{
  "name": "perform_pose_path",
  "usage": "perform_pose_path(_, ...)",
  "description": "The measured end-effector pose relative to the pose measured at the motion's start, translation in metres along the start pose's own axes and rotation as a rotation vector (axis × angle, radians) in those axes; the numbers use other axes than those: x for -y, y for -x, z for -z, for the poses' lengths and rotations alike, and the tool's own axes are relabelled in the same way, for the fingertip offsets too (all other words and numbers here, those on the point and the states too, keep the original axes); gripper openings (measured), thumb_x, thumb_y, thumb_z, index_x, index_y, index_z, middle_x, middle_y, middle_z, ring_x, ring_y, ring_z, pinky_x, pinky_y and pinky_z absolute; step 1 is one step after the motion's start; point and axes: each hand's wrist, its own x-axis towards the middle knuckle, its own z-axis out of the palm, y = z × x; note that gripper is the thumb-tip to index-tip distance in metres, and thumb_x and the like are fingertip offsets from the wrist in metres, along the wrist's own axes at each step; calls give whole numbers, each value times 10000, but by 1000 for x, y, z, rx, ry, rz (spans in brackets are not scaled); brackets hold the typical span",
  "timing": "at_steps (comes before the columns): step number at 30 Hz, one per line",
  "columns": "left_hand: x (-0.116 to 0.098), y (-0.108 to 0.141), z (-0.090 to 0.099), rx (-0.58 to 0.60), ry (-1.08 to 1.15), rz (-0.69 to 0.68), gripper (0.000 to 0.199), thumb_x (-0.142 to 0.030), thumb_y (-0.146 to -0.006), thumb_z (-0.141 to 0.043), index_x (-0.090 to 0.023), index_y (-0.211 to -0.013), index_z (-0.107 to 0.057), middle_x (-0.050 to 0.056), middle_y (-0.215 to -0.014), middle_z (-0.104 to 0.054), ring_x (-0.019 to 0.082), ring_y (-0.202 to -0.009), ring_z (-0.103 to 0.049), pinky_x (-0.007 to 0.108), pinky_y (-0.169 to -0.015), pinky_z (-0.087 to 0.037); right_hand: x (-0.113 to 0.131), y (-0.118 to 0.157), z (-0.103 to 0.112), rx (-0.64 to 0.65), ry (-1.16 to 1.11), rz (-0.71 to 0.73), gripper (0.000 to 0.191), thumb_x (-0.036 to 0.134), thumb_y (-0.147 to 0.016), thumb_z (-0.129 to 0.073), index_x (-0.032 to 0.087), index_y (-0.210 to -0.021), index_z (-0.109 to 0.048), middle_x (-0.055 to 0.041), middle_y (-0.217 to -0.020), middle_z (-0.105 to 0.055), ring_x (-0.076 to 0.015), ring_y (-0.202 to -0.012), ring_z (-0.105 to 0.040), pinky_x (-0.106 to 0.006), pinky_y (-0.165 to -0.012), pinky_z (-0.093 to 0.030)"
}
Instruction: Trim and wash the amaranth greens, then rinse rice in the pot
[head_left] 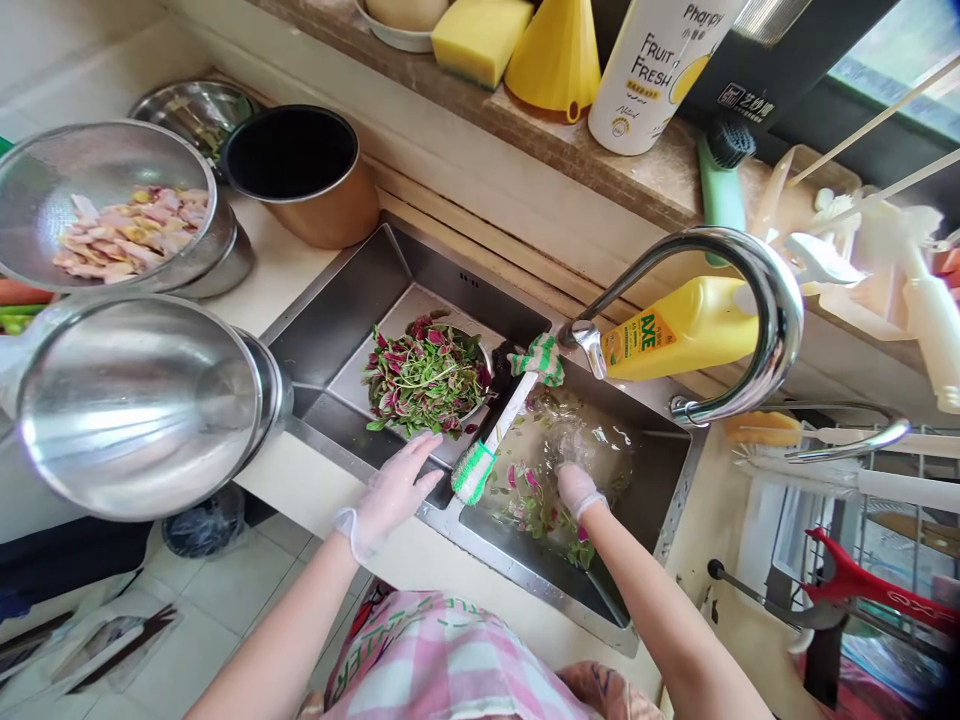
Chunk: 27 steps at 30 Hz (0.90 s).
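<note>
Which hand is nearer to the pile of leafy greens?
Left. The left hand is close beside the pile of leafy greens; the right hand is farther, in the water.

On my feed, a pot (311, 205) stands near the back edge of the tabletop (274, 268). Left of it I see meat (135, 235) in a strainer (30, 205). Farther right along that back edge I have a yellow bottle (686, 325). On the ledge (410, 70), a sponge (482, 42), funnel (553, 60) and white bottle (649, 75) line up; a green brush (720, 190) is near its front edge.
</note>
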Motion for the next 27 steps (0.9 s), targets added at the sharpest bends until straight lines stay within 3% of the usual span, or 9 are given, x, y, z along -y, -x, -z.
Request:
perform_pose_path(2, -1, 0, 1, -6, 0, -22, 470, -308, -893, -467, -177, -1342, -519, 98, -1455, -494, 221, -1353, -444, 394, -1144, -354, -8, 18, -3, -20, -1, -9, 131, 221, -898, -588, 167, -947, -697, -105, -984, -699, -197, -928, -679, -279, -797, -504)
perform_pose_path(4, -1, 1, 3, -12, -6, -32, 472, -308, -896, -462, -177, -1347, -514, 96, -1457, -494, 218, -1354, -443, 392, -1146, -352, -16, 29, -1, -84, -4, -36, 227, 229, -933, -507, 193, -1085, -672, -126, -1079, -685, -212, -991, -673, -275, -798, -494)
perform_pose_path(6, 0, 2, 5, -20, -14, -30, 473, -302, -895, -462, -178, -1348, -513, 94, -1455, -495, 217, -1349, -450, 391, -1142, -357, -22, 29, 4, -130, 1, -80, 355, 216, -950, -443, 199, -1283, -565, -164, -1217, -629, -228, -1070, -647, -295, -817, -493)
perform_pose_path(8, 1, 5, 6, -22, -23, -22, 469, -305, -895, -464, -184, -1345, -516, 93, -1454, -497, 221, -1338, -465, 397, -1133, -371, -24, 19, 11, -110, 4, -92, 446, 177, -921, -479, 203, -1366, -492, -177, -1283, -593, -227, -1117, -625, -296, -851, -485)
perform_pose_path(12, 1, 12, 8, -25, -33, 8, 474, -326, -897, -472, -198, -1352, -514, 86, -1461, -491, 230, -1338, -467, 405, -1125, -383, -15, -11, 17, 61, 27, -31, 319, 104, -856, -582, 186, -1156, -655, -131, -1141, -677, -210, -1053, -652, -297, -886, -483)
perform_pose_path(15, 2, 18, 10, -51, -30, 3, 471, -331, -899, -472, -215, -1353, -513, 74, -1453, -501, 225, -1328, -479, 389, -1123, -387, -7, -23, 10, 167, 72, 3, 224, 236, -897, -610, 155, -1101, -654, -95, -1116, -675, -205, -1015, -647, -383, -896, -511)
perform_pose_path(18, 5, 21, 10, -47, -44, 28, 476, -332, -892, -483, -192, -1346, -520, 97, -1448, -503, 238, -1313, -495, 400, -1117, -392, -5, -20, 0, 225, 112, 22, 294, 348, -919, -591, 155, -1139, -616, -81, -1174, -632, -205, -1036, -620, -431, -903, -519)
perform_pose_path(22, 5, 21, 7, -39, -54, 18, 466, -336, -892, -484, -205, -1337, -528, 88, -1437, -516, 237, -1302, -507, 401, -1102, -412, -11, -6, -6, 278, 125, 38, 297, 345, -910, -606, 146, -1130, -611, -80, -1143, -629, -201, -1001, -623, -410, -864, -533)
perform_pose_path(27, -3, 17, 8, -1, -71, -8, 477, -334, -892, -476, -186, -1343, -520, 96, -1442, -510, 234, -1322, -484, 403, -1122, -388, -18, 11, 1, 198, 56, 65, 193, 270, -864, -643, 181, -1036, -644, -65, -1035, -673, -180, -916, -642, -319, -800, -502)
